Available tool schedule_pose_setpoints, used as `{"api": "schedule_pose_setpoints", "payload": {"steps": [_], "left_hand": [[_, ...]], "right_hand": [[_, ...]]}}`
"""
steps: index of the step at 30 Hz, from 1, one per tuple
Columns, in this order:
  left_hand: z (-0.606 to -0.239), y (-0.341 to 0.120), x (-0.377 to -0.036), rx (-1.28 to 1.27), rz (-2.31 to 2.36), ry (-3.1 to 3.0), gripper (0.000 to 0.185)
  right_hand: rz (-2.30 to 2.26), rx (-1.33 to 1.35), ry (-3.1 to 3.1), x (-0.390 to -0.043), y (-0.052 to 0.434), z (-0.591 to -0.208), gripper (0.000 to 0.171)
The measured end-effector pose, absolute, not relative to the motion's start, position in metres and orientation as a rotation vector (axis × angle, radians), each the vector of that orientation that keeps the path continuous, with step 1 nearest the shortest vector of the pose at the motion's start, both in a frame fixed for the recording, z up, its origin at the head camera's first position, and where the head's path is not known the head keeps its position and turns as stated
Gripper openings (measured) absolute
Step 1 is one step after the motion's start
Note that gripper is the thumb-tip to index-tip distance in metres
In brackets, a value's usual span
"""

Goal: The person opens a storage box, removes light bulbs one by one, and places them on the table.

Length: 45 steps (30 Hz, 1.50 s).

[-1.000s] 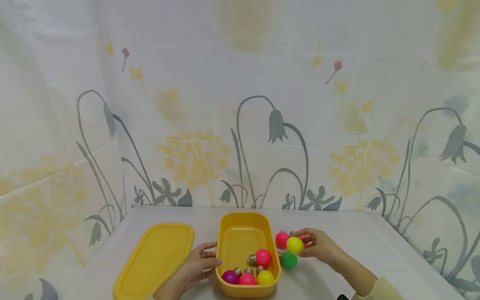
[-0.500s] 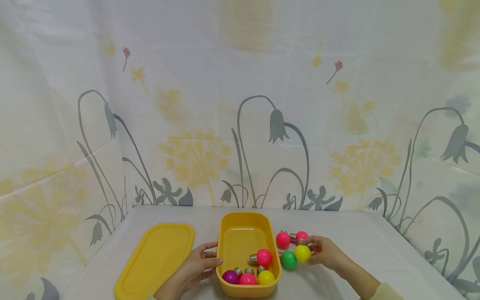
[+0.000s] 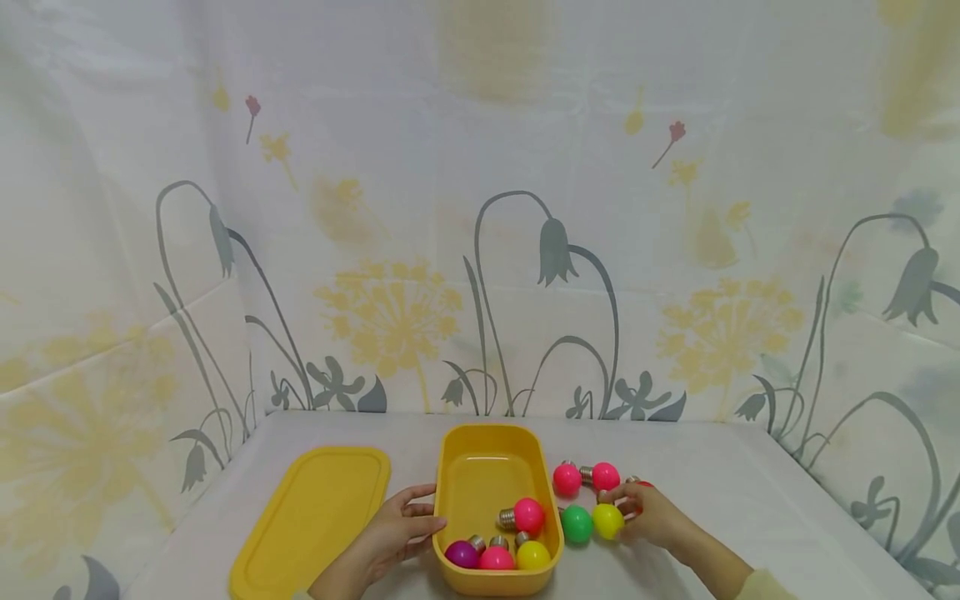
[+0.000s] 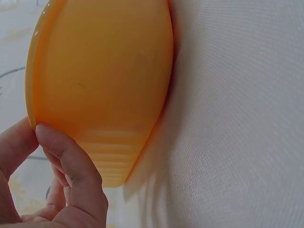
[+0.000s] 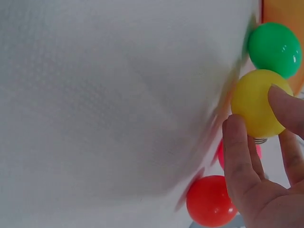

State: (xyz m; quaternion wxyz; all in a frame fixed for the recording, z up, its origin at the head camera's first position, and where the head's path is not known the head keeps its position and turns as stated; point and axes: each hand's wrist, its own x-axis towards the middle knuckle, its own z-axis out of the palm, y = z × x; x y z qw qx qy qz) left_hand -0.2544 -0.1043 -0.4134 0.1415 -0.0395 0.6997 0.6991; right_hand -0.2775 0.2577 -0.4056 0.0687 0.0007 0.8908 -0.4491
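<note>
Fingers (image 5: pixel 238 156) of the right hand (image 3: pixel 651 512), half bent, pinch the yellow bulb (image 3: pixel 607 522); toward the counter's (image 3: pixel 727 471) left edge come the green bulb (image 3: pixel 577 525), then the box (image 3: pixel 491 582) the left hand (image 3: pixel 396 527) pinches.

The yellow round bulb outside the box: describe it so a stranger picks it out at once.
Find the open yellow oblong box with rounded corners. Just right of it sits a green round bulb, then, held by the right hand, the yellow round bulb. Only it is yellow among the bulbs outside the box.
</note>
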Motion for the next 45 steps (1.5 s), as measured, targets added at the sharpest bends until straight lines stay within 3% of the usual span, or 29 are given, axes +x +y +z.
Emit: {"api": "schedule_pose_setpoints", "payload": {"steps": [18, 31, 45], "left_hand": [[-0.413, -0.103, -0.254, -0.087, 2.042, 1.995, 0.064], [-0.412, -0.103, -0.256, -0.095, 2.034, 2.002, 0.064], [-0.414, -0.105, -0.255, -0.104, 2.035, 1.995, 0.064]], "right_hand": [[-1.324, 0.06, 2.644, -0.28, 0.259, -0.405, 0.044], [-1.364, -0.161, 2.608, -0.278, 0.276, -0.391, 0.044], [-1.397, -0.182, 2.583, -0.277, 0.275, -0.366, 0.044]]}}
